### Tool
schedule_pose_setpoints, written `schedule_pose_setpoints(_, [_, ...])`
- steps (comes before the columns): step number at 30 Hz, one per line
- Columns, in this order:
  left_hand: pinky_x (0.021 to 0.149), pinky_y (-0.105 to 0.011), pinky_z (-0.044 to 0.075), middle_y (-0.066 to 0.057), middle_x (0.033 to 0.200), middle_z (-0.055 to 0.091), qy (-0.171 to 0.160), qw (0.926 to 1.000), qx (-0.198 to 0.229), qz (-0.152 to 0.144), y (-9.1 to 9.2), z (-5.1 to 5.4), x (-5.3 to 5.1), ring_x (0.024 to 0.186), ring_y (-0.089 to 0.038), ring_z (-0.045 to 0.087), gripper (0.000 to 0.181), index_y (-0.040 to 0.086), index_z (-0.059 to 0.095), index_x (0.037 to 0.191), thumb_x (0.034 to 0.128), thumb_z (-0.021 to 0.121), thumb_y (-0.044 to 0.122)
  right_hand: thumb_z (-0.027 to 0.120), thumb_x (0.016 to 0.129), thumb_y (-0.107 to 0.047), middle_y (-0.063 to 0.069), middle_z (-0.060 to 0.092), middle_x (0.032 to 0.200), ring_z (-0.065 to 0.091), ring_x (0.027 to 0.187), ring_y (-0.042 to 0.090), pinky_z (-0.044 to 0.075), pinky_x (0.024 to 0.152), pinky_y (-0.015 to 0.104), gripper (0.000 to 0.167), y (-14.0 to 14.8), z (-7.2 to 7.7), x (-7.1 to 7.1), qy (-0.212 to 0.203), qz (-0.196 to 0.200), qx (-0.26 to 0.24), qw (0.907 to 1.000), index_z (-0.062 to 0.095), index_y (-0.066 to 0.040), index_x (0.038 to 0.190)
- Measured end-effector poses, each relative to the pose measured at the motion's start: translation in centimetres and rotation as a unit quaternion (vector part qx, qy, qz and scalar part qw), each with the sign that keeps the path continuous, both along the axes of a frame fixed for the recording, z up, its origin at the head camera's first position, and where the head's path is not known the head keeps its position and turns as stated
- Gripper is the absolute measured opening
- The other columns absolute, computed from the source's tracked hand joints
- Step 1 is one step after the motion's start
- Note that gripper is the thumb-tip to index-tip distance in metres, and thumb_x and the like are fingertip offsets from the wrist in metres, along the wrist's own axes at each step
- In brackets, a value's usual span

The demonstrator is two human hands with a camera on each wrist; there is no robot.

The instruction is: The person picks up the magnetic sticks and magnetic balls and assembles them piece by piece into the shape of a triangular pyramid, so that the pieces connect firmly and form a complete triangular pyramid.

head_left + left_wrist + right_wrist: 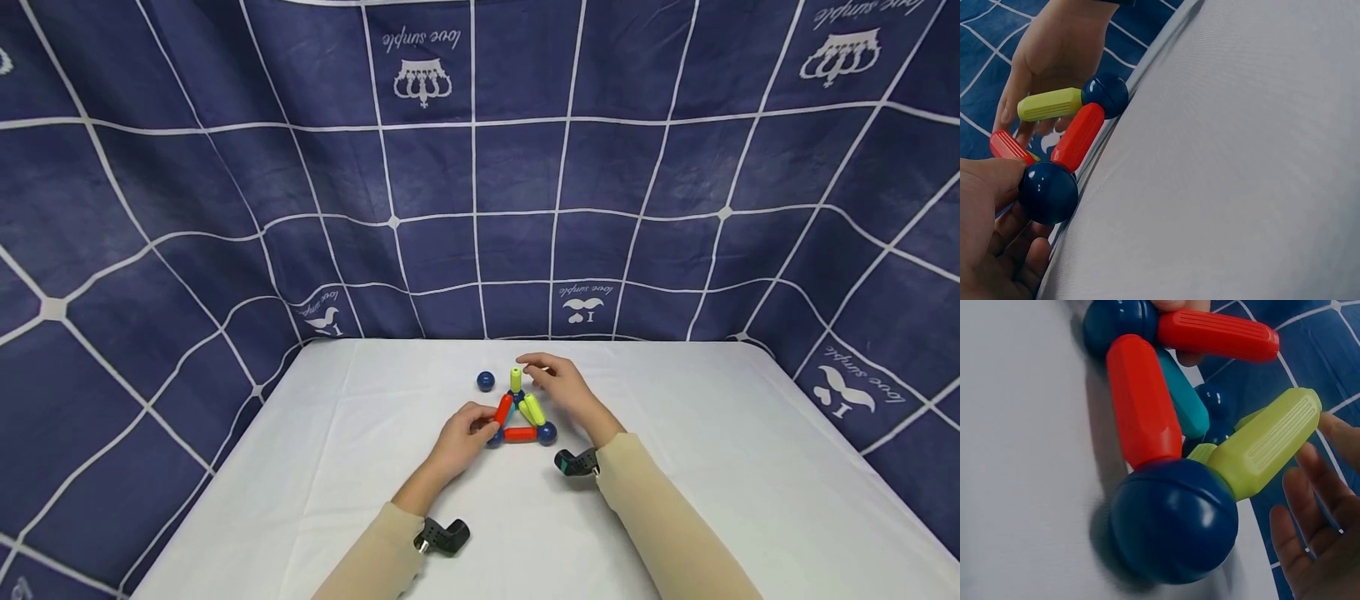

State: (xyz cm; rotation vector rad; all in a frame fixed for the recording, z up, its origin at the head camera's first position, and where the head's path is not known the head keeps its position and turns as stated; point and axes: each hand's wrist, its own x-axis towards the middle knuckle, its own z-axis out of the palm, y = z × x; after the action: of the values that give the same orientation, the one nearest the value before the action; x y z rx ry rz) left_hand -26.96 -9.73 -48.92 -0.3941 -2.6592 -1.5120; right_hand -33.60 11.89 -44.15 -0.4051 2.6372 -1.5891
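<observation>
A triangular frame of magnetic rods and blue balls lies on the white table. Its front side is a red rod between two balls; a blue ball forms the right corner. A second red rod rises from the left corner ball. My left hand pinches that raised rod near its base. From the right corner a yellow-green rod slants up, and another yellow-green rod stands on the back ball. My right hand hovers beside these, fingers loosely bent, holding nothing. A teal rod forms the left side.
A loose blue ball lies behind the frame, to the left. White cloth covers the table. A navy curtain with white grid lines hangs behind and at both sides.
</observation>
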Motion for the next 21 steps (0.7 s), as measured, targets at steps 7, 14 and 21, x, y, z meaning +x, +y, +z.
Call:
schedule_pose_setpoints(7, [0.083, -0.023, 0.05, -0.002, 0.104, 0.065, 0.01, 0.9999, 0.001, -0.007, 0.03, -0.11, -0.12, 0.095, -0.013, 0.06, 0.024, 0.009, 0.071, 0.118, 0.0964, 0.065, 0.018, 0.054, 0.103, -0.019, 0.003, 0.068, 0.119, 0.059, 0.095, 0.021, 0.049, 0.086, 0.034, 0.026, -0.42, 0.5, -0.71, -0.015, 0.017, 0.008, 0.9997, 0.072, -0.026, 0.121])
schedule_pose_setpoints(14, [0.082, -0.023, 0.049, -0.001, 0.104, 0.064, 0.01, 0.9999, 0.001, -0.01, -0.02, -0.1, -0.14, 0.093, -0.012, 0.058, 0.024, 0.01, 0.071, 0.118, 0.0966, 0.065, 0.019, 0.055, 0.103, -0.02, 0.001, 0.069, 0.116, 0.06, 0.098, 0.023, 0.049, 0.085, 0.031, 0.024, -0.52, 0.47, -0.83, -0.037, 0.024, 0.017, 0.9989, 0.073, -0.026, 0.118])
schedule_pose_setpoints(21, [0.081, -0.023, 0.049, -0.002, 0.104, 0.064, 0.01, 0.9999, 0.002, -0.01, -0.06, -0.15, -0.14, 0.093, -0.012, 0.059, 0.024, 0.009, 0.071, 0.118, 0.0966, 0.065, 0.019, 0.057, 0.102, -0.017, 0.002, 0.069, 0.118, 0.062, 0.1, 0.026, 0.05, 0.085, 0.032, 0.023, -0.23, 0.31, -0.51, -0.02, 0.041, 0.019, 0.9988, 0.073, -0.023, 0.117])
